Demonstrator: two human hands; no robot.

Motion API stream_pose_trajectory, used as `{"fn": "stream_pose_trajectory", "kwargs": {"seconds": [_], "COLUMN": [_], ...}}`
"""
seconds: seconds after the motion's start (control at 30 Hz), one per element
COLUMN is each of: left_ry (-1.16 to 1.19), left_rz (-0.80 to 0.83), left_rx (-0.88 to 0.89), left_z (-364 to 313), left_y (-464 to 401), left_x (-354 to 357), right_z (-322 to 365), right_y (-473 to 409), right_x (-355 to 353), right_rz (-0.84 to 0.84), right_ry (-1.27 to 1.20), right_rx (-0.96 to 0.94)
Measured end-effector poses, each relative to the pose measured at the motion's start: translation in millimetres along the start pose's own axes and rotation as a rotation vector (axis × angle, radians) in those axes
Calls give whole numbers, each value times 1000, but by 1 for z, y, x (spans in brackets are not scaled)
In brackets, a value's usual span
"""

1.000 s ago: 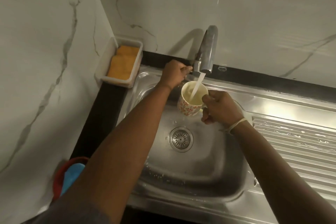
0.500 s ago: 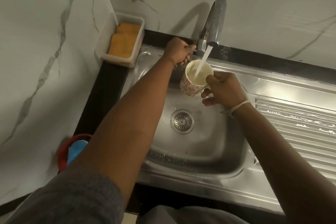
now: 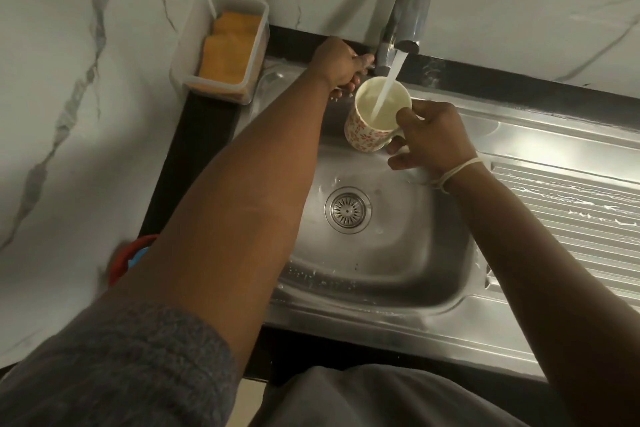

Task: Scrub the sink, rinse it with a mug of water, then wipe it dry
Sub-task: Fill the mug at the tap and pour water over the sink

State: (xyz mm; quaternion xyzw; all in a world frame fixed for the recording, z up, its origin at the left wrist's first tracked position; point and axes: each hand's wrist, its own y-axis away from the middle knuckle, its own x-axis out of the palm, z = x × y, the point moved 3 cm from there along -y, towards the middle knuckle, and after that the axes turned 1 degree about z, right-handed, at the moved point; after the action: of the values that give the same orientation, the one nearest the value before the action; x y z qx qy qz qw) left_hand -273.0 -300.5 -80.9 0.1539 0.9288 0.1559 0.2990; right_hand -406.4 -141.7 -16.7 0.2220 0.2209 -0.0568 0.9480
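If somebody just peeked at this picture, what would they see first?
Probably the white stream of water pouring from the tap into a flowery mug, held over the steel sink by the right hand. The left hand grips the tap handle, and orange sponges sit in a clear tub in the corner.

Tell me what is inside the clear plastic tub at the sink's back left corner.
The plastic tub holds two orange sponge-like pads, one overlapping the other. Whatever lies beneath them is covered, and the frosted walls hide the bottom.
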Motion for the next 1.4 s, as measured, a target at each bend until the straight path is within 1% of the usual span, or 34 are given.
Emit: {"fn": "stream_pose_trajectory", "kwargs": {"seconds": [0.3, 0.7, 0.97, 1.13, 1.33, 1.4], "left_ry": [-45, 55, 72, 54, 85, 61], "left_rz": [4, 99, 86, 83, 85, 77], "left_rx": [17, -76, -85, -83, -99, -95], "left_z": [-2, -3, -3, -4, -2, -3], "left_y": [-1, 1, 2, 3, 4, 5], "left_x": [-2, -3, -3, -2, 0, 0], "right_z": [5, 3, 0, 2, 0, 1], "right_y": [-2, -8, -10, -8, -6, -5], "right_x": [2, 2, 5, 5, 7, 7], "right_rz": [21, 27, -33, -24, -18, -18], "right_ry": [51, 162, 204, 227, 203, 203], "right_rx": [0, -34, -106, -156, -132, -132]}}
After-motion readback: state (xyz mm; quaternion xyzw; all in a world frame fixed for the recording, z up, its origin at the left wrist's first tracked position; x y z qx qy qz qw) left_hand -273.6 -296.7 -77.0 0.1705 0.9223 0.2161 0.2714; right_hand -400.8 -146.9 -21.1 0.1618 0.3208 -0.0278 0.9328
